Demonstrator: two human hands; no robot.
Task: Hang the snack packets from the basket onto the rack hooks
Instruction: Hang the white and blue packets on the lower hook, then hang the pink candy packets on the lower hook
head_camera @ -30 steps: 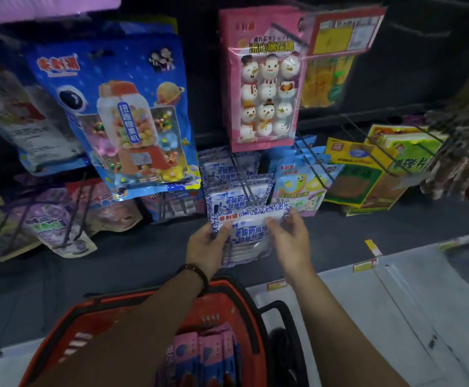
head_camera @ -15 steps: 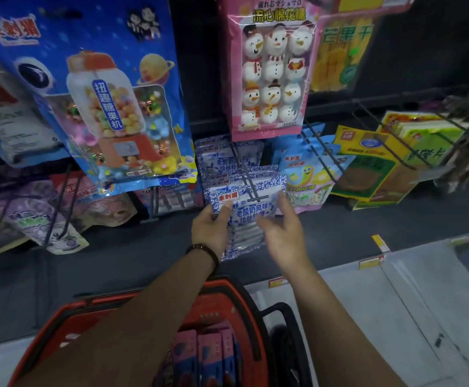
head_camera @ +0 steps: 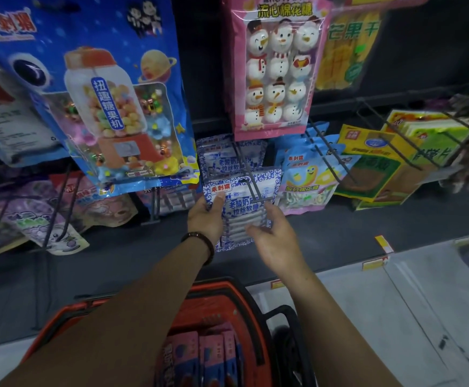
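Observation:
A blue-and-white snack packet [head_camera: 241, 208] hangs on a black wire rack hook [head_camera: 251, 180], its top slot threaded over the hook's two prongs. My left hand [head_camera: 205, 219] grips the packet's left edge, thumb on its front. Just off the packet's lower right corner, my right hand [head_camera: 276, 238] hovers with its fingers spread and holds nothing. More packets of the same kind [head_camera: 227, 160] hang further back on that hook. An orange basket [head_camera: 251, 308] sits below my arms with several pink-and-blue packets [head_camera: 199, 356] standing in it.
A big blue candy bag [head_camera: 93, 96] hangs at the left and a pink snowman marshmallow bag [head_camera: 275, 68] above the hook. Pale blue gummy packets [head_camera: 308, 177] and yellow-green packs [head_camera: 373, 166] hang to the right. Purple bags [head_camera: 32, 219] hang low at left.
The packet has slid onto the hook and further back along it. My right hand has let go of it and drawn away downward. The view has moved closer to the rack.

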